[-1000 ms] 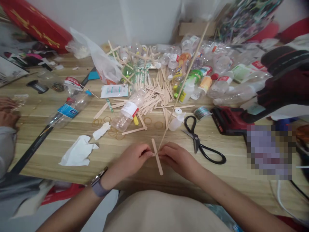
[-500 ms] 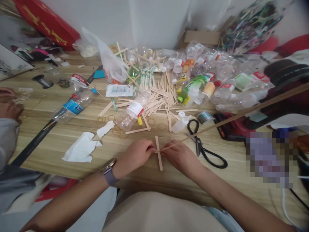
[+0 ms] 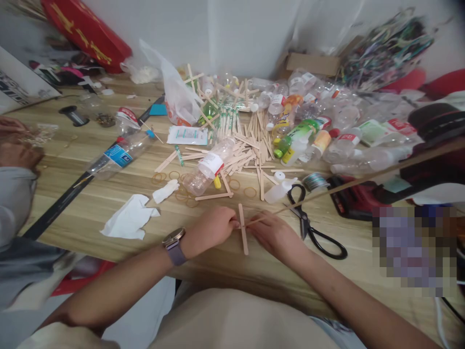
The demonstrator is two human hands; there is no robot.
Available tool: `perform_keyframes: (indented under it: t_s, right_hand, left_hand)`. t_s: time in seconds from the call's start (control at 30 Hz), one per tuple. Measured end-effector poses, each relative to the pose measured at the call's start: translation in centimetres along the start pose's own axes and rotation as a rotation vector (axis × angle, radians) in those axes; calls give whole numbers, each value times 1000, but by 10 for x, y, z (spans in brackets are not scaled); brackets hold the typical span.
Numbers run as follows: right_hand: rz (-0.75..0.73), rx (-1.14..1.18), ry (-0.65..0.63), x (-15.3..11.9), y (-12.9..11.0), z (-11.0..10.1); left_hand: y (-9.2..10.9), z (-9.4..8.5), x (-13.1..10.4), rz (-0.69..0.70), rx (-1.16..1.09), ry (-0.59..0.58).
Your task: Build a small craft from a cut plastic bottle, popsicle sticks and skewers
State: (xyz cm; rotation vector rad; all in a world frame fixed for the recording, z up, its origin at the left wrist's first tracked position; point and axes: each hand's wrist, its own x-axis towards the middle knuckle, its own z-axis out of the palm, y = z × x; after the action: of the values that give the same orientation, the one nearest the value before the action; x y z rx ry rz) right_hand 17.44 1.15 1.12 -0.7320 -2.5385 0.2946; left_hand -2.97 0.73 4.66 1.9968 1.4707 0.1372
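Note:
A flat craft stick [image 3: 243,230] stands nearly upright in the view between my two hands, near the table's front edge. My left hand [image 3: 219,225], with a watch on its wrist, pinches at the stick's left side; what its fingertips hold is too small to tell. On the other side, my right hand [image 3: 271,232] has its fingers closed on a long thin wooden strip [image 3: 348,183]. That strip runs from the craft stick up to the right edge of the view. Black-handled scissors [image 3: 307,224] lie just right of my right hand.
Behind the hands are a pile of craft sticks [image 3: 238,157], a clear bottle [image 3: 208,169] and rubber bands. Tissue [image 3: 129,218] lies at left, a red tool [image 3: 354,196] at right. Another person's hands [image 3: 18,145] are at the far left.
The whole view has shifted, so the table's objects appear slightly further right. My hands keep nearly the same pose around the craft stick.

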Motion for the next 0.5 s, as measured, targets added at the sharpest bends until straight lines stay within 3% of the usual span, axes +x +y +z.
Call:
perform_keyframes:
  t_s: [0.5]
  right_hand:
    - [-39,-22,0,0,4,8]
  left_hand:
    - [-3,0,2,-14,-11,-24]
